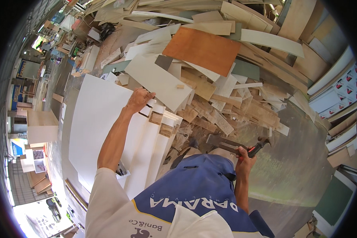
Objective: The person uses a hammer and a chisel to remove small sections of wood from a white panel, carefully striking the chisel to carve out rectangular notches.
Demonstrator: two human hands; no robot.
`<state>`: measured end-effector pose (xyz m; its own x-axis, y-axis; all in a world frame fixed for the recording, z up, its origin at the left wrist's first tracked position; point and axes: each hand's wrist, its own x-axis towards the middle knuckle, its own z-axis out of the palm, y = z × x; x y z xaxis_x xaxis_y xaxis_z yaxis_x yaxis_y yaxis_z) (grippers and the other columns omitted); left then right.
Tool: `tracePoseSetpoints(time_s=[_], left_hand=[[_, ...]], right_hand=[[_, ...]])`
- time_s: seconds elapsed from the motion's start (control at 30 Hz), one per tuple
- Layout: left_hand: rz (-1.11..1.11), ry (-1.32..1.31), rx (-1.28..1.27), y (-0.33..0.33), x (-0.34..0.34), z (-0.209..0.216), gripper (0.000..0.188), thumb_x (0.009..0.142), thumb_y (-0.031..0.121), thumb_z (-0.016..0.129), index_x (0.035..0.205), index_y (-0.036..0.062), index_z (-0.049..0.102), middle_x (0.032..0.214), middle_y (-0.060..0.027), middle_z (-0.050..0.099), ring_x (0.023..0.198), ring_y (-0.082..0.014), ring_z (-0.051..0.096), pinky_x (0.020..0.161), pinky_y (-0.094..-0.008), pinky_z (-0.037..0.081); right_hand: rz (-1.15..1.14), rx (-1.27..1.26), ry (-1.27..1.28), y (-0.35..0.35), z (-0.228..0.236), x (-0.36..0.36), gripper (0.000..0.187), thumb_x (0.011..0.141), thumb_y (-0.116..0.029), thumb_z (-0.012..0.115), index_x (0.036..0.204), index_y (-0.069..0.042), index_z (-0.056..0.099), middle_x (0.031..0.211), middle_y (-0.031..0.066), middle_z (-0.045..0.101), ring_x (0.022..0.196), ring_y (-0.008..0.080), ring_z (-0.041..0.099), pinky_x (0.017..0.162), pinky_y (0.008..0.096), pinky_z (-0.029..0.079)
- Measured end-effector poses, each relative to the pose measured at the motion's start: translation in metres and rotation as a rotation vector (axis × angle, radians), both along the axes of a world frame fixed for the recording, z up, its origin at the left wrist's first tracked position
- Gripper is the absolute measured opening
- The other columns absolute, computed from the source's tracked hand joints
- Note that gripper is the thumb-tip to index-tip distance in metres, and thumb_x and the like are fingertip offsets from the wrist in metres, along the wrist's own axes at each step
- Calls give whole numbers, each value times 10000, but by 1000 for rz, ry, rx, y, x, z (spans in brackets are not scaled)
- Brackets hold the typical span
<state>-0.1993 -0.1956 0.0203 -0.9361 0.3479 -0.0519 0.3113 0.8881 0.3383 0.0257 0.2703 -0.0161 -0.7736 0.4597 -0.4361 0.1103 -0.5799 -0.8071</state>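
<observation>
My left hand [140, 100] is at the far edge of a large white panel [97, 115], its fingers curled over the corner; the fingertips are partly hidden. Just beneath it the stepped white boards [152, 137] show rectangular openings at their ends. In my right hand [246, 159], held out beside my blue apron [194, 174], is a hammer-like tool [258, 148] with a red and black grip. A long dark bar [226, 142] runs leftward from the same hand; whether it belongs to that tool I cannot tell.
Wood and board offcuts [226, 107] lie heaped ahead, an orange-brown board [202, 47] on top. More sheets [339, 95] lean at the right, near a green panel [334, 198]. A light wooden box [43, 127] stands at the left. A small dark tool [122, 170] lies beside my left forearm.
</observation>
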Motion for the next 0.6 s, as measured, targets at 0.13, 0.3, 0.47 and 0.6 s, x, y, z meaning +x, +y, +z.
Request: tracePoseSetpoints(time_s=[0.13, 0.3, 0.47, 0.6], left_hand=[[-47, 60, 133, 12, 10, -5, 537, 930, 460, 655, 664, 10, 535, 713, -151, 544, 777, -330, 523, 741, -437, 428], [-16, 121, 160, 30, 24, 0, 457, 868, 384, 740, 649, 46, 525, 709, -118, 548, 751, -316, 542, 776, -439, 417], [-235, 343, 272, 93, 48, -3, 214, 861, 292, 747, 836, 104, 647, 838, -67, 625, 874, -273, 604, 806, -414, 414], [77, 385, 372, 39, 42, 11, 141, 921, 228, 675, 966, 95, 684, 897, -46, 633, 902, -242, 580, 905, -408, 381]], right_hand=[[-40, -207, -26, -25, 12, 6, 383, 805, 24, 760, 1046, -78, 480, 830, 102, 656, 767, 255, 714, 527, 277, 500], [63, -285, -11, -70, 21, -1, 362, 823, 39, 736, 1078, -71, 504, 877, 79, 657, 764, 230, 702, 527, 262, 502], [117, -341, 2, -95, 21, 7, 362, 821, 34, 735, 1079, -70, 504, 858, 78, 656, 743, 240, 701, 528, 279, 495], [115, -264, 0, -92, 15, 23, 350, 828, 19, 737, 1073, -78, 506, 861, 79, 653, 746, 239, 701, 538, 283, 492]])
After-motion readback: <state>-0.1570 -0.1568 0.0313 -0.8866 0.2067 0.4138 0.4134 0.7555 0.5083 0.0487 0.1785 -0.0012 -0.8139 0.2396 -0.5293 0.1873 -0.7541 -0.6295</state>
